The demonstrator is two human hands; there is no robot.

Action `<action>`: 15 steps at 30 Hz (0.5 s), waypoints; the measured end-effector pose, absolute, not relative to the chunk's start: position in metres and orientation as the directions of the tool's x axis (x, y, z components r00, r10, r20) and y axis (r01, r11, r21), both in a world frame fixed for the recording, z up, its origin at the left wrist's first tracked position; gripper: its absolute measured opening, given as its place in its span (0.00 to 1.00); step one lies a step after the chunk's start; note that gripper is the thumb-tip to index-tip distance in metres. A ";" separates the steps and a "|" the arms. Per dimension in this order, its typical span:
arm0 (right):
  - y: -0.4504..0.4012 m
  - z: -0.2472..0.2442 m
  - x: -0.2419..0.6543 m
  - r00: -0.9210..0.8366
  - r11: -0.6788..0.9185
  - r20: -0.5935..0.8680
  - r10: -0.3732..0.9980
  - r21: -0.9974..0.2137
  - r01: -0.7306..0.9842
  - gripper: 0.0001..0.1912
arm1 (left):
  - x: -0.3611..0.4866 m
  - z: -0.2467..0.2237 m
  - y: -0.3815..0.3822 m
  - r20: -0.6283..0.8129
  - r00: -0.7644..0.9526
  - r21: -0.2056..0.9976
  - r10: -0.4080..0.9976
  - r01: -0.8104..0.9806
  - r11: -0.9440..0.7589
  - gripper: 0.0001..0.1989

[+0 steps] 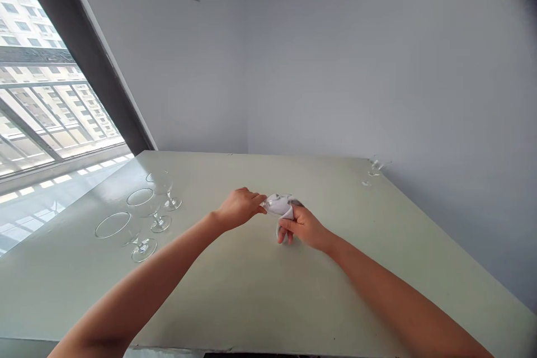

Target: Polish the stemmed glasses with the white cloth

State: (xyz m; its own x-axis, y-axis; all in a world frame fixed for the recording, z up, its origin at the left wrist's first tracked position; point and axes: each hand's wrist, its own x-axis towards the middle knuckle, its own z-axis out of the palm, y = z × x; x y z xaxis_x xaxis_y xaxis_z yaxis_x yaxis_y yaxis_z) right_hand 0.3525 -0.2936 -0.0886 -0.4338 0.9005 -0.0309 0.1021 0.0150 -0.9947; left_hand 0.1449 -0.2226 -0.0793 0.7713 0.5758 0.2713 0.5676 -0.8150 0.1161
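My left hand [240, 208] is closed on the stem end of a small clear wine glass [273, 205], held sideways above the middle of the table. The glass's foot is hidden by my fingers. At the other end my right hand [308, 227] pinches a white cloth [287, 217], which wraps round the bowl and partly covers it. A fold of the cloth hangs down over my right fingers. The two hands are a short gap apart, with the glass bridging them.
On the left stand three clear stemmed glasses in a row: a near glass [144, 250], a middle glass [160, 222] and a far glass [172, 203]. Another glass [375, 169] is by the far right corner of the pale table [251, 302]. Walls border the back and right; a window [54, 89] is left.
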 end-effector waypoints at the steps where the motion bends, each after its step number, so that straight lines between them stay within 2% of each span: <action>1: -0.292 -0.086 0.357 -0.478 0.061 -0.033 0.877 -0.982 0.181 0.14 | 0.142 -0.074 -0.222 0.164 0.792 0.245 0.587 0.544 -0.802 0.14; 3: -0.289 -0.084 0.362 -0.552 0.114 -0.046 0.833 -0.961 0.252 0.11 | 0.136 -0.064 -0.220 -0.078 0.850 0.481 0.521 0.490 -0.727 0.16; 4: -0.287 -0.085 0.363 -0.567 0.112 -0.051 0.822 -0.962 0.250 0.11 | 0.134 -0.061 -0.220 -0.150 0.865 0.545 0.479 0.477 -0.690 0.16; 5: -0.285 -0.087 0.363 -0.558 0.091 -0.053 0.828 -0.970 0.227 0.11 | 0.134 -0.059 -0.221 -0.158 0.864 0.553 0.478 0.478 -0.682 0.16; 6: -0.283 -0.089 0.361 -0.520 0.049 -0.051 0.853 -0.983 0.177 0.12 | 0.136 -0.060 -0.223 -0.097 0.848 0.505 0.522 0.494 -0.708 0.14; 8: -0.279 -0.095 0.355 -0.391 -0.075 -0.069 0.918 -0.997 -0.002 0.14 | 0.143 -0.064 -0.229 0.176 0.769 0.276 0.615 0.561 -0.781 0.10; 10: -0.278 -0.100 0.349 -0.295 -0.198 -0.129 0.947 -0.955 -0.219 0.16 | 0.152 -0.071 -0.236 0.418 0.709 0.027 0.568 0.615 -0.788 0.12; 11: -0.278 -0.100 0.346 -0.274 -0.236 -0.153 0.949 -0.923 -0.303 0.16 | 0.156 -0.074 -0.238 0.466 0.711 -0.052 0.527 0.616 -0.786 0.13; 13: -0.282 -0.099 0.344 -0.282 -0.255 -0.157 0.947 -0.899 -0.357 0.16 | 0.157 -0.076 -0.237 0.459 0.730 -0.080 0.506 0.601 -0.795 0.12; 15: -0.289 -0.094 0.346 -0.334 -0.187 -0.094 0.938 -0.948 -0.258 0.15 | 0.152 -0.071 -0.233 0.348 0.738 0.070 0.578 0.594 -0.801 0.15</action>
